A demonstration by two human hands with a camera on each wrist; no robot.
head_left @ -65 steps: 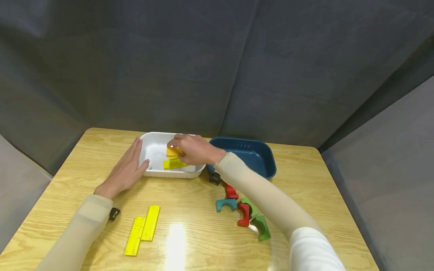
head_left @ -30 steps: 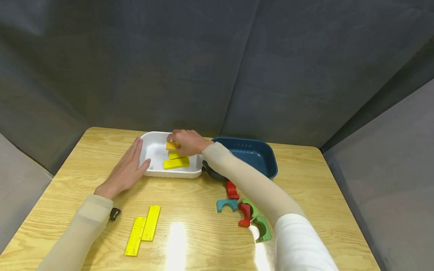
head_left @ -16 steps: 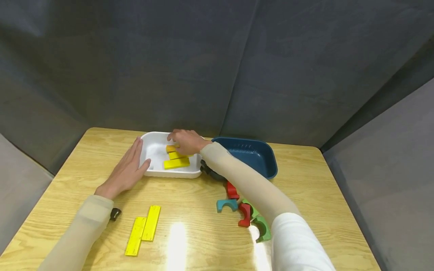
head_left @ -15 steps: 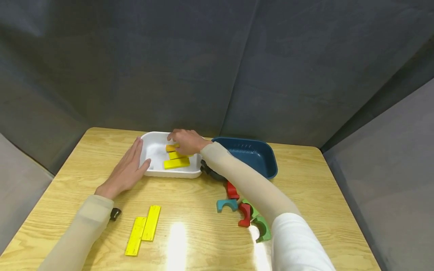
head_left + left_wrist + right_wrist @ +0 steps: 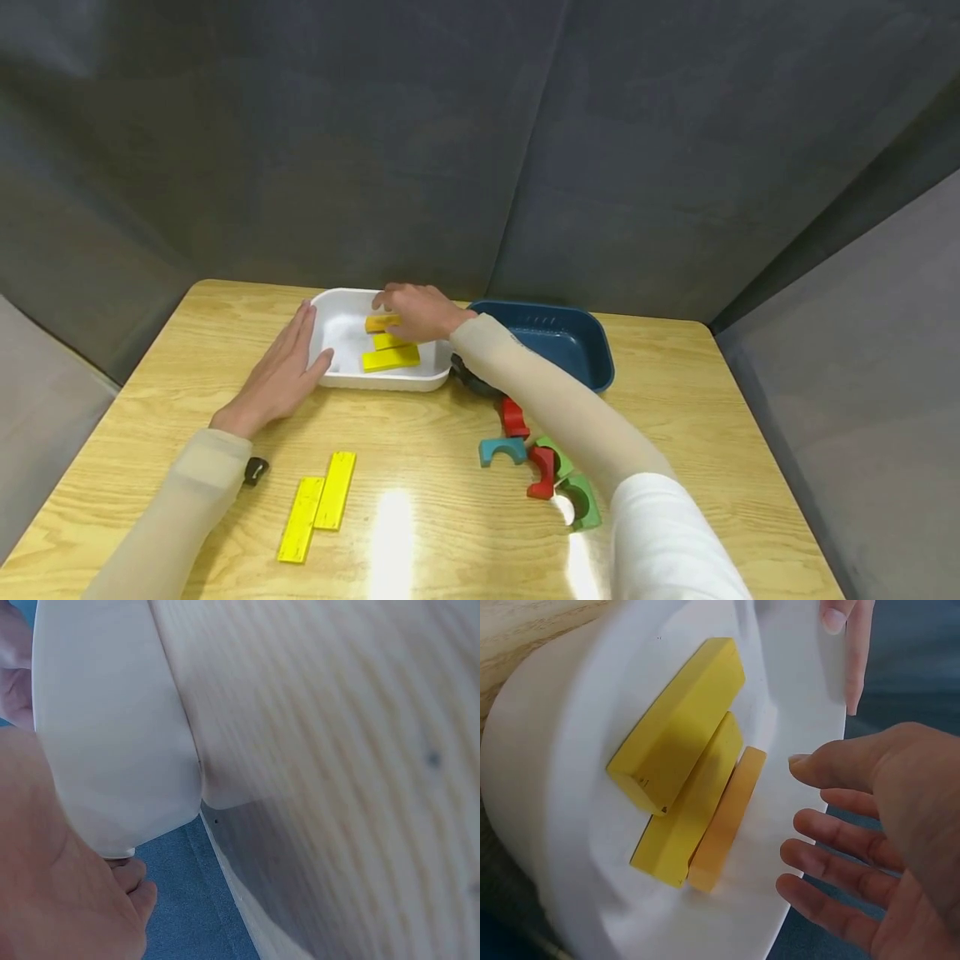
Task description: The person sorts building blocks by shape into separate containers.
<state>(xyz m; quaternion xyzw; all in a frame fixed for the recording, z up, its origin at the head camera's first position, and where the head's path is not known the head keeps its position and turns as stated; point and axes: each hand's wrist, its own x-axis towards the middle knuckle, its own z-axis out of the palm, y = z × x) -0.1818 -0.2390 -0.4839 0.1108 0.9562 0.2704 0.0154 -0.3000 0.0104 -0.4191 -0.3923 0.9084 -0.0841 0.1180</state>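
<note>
Along the far edge of the tabletop (image 5: pixel 420 437), left of centre: one white tray (image 5: pixel 382 383), with one orange block (image 5: pixel 727 821) and two yellow blocks (image 5: pixel 391 358) lying side by side within. The orange block is the one closest to the tray's far wall; the yellow ones are ranged toward the near wall.

Right hand (image 5: pixel 422 313): released, grasping nothing; fingers spread and loosely bent, reaching in over the far right part of the white tray. The orange block lies nearest to it, just beyond the fingertips and apart from them in the right wrist view.

Left hand (image 5: pixel 273 375): released, fingers extended, resting against the white tray's left end.

Beside the white tray, toward the tabletop's far right corner: one dark blue tray (image 5: pixel 562 346), partly behind the right sleeve (image 5: pixel 555 396).

Toward the near left corner: two yellow planks (image 5: pixel 335 492), flat, lengthwise next to each other, slightly offset.

Right of centre, between the blue tray and the near edge: a cluster of arch-shaped pieces, comprising one teal arch (image 5: pixel 502 445), two red arches (image 5: pixel 546 472) and two green arches (image 5: pixel 590 505).
</note>
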